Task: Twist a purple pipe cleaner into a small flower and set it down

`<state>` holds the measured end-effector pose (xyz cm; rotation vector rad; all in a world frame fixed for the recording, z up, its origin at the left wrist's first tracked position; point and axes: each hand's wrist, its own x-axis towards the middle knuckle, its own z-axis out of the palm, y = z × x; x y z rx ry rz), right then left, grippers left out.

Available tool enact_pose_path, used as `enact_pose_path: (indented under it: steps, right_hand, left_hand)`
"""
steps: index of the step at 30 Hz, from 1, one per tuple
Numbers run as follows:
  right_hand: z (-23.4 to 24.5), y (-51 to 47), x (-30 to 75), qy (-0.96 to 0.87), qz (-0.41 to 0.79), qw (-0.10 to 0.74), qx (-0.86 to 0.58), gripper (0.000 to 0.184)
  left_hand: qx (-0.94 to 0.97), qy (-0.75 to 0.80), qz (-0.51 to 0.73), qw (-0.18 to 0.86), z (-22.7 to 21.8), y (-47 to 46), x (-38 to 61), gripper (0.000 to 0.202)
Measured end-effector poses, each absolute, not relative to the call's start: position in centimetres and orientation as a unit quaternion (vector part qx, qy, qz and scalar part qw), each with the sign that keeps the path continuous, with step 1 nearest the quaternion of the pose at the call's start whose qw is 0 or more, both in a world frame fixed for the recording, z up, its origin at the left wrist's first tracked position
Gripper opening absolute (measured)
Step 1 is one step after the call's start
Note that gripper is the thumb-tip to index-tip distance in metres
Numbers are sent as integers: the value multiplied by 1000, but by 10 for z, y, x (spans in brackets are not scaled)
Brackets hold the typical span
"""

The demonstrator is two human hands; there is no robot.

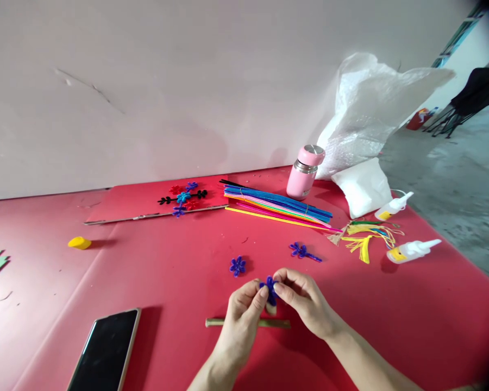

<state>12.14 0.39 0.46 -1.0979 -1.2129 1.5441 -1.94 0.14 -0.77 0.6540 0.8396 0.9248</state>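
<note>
My left hand and my right hand meet low in the middle of the head view. Both pinch one small purple pipe-cleaner flower between their fingertips. A thin green stick lies on the red table cover just under the hands. Two finished purple flowers lie beyond: one to the left, one with a stem to the right.
A phone lies at the lower left. A bundle of coloured pipe cleaners, a pink flask, two glue bottles, yellow tassel strands, a white plastic bag, a flower cluster on red card and a yellow cap lie farther back.
</note>
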Motion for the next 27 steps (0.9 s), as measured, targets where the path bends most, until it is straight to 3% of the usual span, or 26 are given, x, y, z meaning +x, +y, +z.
enact_pose_path:
  steps: [19,27]
  right_hand:
    - [0,6,127,-492,622,419,-442,22]
    - [6,5,130,-533,608,402,-429,18]
  left_hand:
    - [258,354,398,806,-4,2,-19,16]
    - [327,335,381,797,-2,2,-24,17]
